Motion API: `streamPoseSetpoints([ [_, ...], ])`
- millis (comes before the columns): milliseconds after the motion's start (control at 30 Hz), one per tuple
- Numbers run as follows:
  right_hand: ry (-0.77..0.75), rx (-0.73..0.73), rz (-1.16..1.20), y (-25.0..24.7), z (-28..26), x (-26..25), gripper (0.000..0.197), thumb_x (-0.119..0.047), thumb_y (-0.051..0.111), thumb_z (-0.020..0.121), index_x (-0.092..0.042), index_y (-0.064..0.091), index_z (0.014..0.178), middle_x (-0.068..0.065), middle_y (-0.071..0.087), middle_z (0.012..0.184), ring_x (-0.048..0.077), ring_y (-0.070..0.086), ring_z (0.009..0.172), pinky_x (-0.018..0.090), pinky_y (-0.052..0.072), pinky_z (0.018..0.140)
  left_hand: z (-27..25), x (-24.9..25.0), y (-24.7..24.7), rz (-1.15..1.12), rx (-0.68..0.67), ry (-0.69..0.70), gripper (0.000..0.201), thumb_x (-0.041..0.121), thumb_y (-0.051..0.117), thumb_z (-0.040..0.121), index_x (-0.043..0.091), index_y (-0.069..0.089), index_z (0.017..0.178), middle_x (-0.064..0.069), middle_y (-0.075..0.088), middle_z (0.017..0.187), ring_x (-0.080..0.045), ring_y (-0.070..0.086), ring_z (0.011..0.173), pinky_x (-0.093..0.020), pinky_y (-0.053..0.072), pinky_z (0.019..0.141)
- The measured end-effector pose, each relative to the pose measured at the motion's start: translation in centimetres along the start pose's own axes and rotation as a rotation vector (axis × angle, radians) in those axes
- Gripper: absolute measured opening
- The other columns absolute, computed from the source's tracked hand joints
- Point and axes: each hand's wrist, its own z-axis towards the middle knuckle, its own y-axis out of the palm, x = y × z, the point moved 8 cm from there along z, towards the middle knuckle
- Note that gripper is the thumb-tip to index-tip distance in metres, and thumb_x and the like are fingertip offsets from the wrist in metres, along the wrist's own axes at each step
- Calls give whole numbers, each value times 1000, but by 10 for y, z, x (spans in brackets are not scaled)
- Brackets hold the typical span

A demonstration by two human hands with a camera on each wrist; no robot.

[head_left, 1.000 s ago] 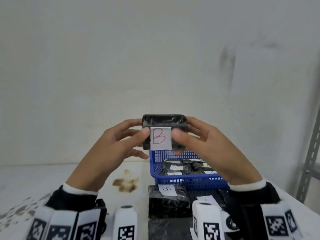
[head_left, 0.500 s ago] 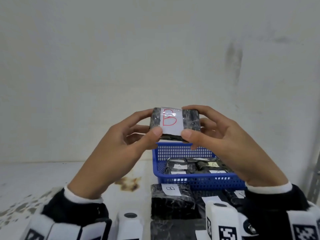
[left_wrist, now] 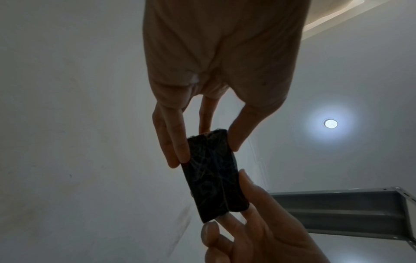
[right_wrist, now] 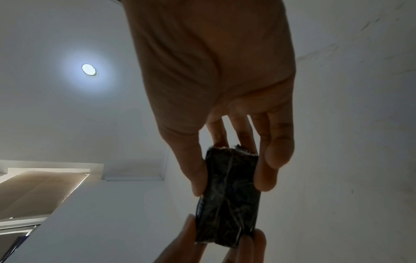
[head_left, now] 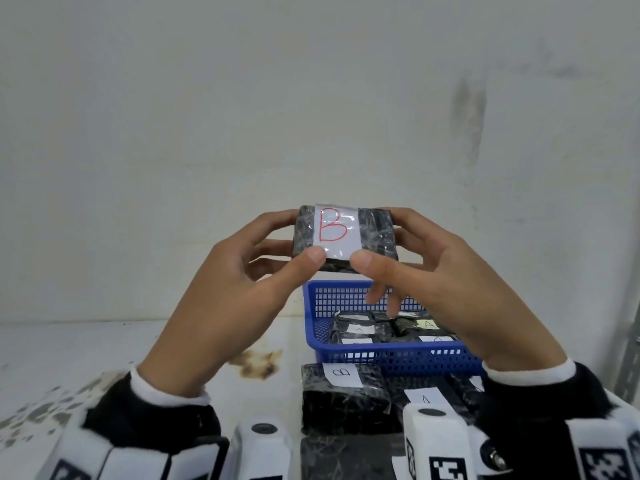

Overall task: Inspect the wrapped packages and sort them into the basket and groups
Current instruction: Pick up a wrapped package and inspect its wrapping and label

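Observation:
A black wrapped package with a white label bearing a red "B" is held up above the blue basket. My left hand pinches its left end and my right hand pinches its right end, thumbs on the near edge. The wrist views show the same package from below, dark between the fingers of both hands. The basket holds several black packages with labels, some marked "A". In front of the basket lies another package labelled "B", with one labelled "A" beside it.
A white table with a brown stain extends to the left of the basket. A white wall stands close behind. A grey metal shelf upright rises at the right edge. A ceiling light shines overhead.
The package was tilted back so its labelled face turned upward toward me, and both hands raised it slightly. The thumbs slid from the label's sides to the package's near edge.

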Motion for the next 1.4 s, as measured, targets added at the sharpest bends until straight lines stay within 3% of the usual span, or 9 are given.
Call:
streamPoseSetpoints([
  [533, -20, -2, 28, -3, 0, 0, 43, -42, 76, 67, -28, 70, 107, 1, 72, 94, 17, 61, 58, 27, 54, 62, 0, 0, 3, -45, 7, -28, 39, 56, 71, 60, 36, 68, 94, -1, 76, 94, -20, 74, 86, -47, 53, 95],
  [667, -27, 5, 38, -3, 1, 1, 39, -43, 75, 68, -27, 71, 103, -4, 70, 84, 16, 63, 58, 27, 54, 62, -2, 3, 4, -42, 25, -21, 25, 45, 70, 67, 33, 67, 88, -2, 75, 89, -20, 74, 81, -48, 54, 94],
  [767, -40, 7, 46, -3, 2, 0, 35, -44, 74, 67, -27, 72, 97, -4, 69, 82, 15, 63, 57, 26, 53, 60, -3, 7, 6, -47, 33, -13, 30, 50, 81, 67, 31, 65, 83, -1, 75, 85, -18, 73, 74, -48, 55, 92],
  [1000, -57, 42, 18, -3, 2, -1, 34, -51, 71, 67, -28, 73, 92, -6, 69, 82, 21, 60, 57, 31, 54, 61, -4, 8, 5, -38, 55, 4, 37, 55, 66, 57, 27, 64, 80, 4, 73, 76, -16, 71, 64, -43, 57, 85],
  [1100, -76, 53, 21, -5, 2, 0, 30, -49, 72, 68, -28, 74, 89, -3, 71, 87, 40, 66, 72, 35, 55, 65, -4, 9, 7, -56, 44, -8, 36, 58, 61, 60, 26, 64, 77, 4, 72, 75, -13, 68, 58, -31, 59, 69],
  [1200, -76, 52, 86, -7, 1, -3, 27, -45, 70, 72, -24, 75, 89, 1, 73, 94, 37, 68, 89, 35, 57, 76, -4, 8, 7, -103, 34, -33, 26, 46, 63, 76, 20, 64, 78, -1, 71, 81, -18, 64, 53, -32, 58, 57],
  [1267, -81, 30, 148, -7, -1, -5, 27, -39, 68, 77, -21, 74, 97, 3, 73, 103, 33, 68, 87, 35, 56, 71, -4, 7, 3, -116, 62, -11, 17, 29, 77, 81, 23, 61, 83, 4, 70, 83, -18, 65, 56, -35, 59, 59],
  [1333, -89, 20, 193, -6, 0, -7, 32, -25, 75, 80, -30, 68, 111, 3, 70, 114, 27, 71, 85, 34, 55, 66, -2, 4, 1, -112, 69, -16, 29, 32, 74, 72, 34, 55, 93, 6, 71, 94, -20, 71, 62, -41, 59, 71],
  [1400, -88, 23, 203, -7, 0, -5, 54, -13, 79, 78, -41, 59, 119, 3, 66, 121, 26, 72, 87, 35, 58, 72, -2, 1, 3, -84, 47, -42, 39, 38, 75, 73, 44, 54, 104, 3, 71, 103, -19, 73, 68, -39, 56, 80],
])
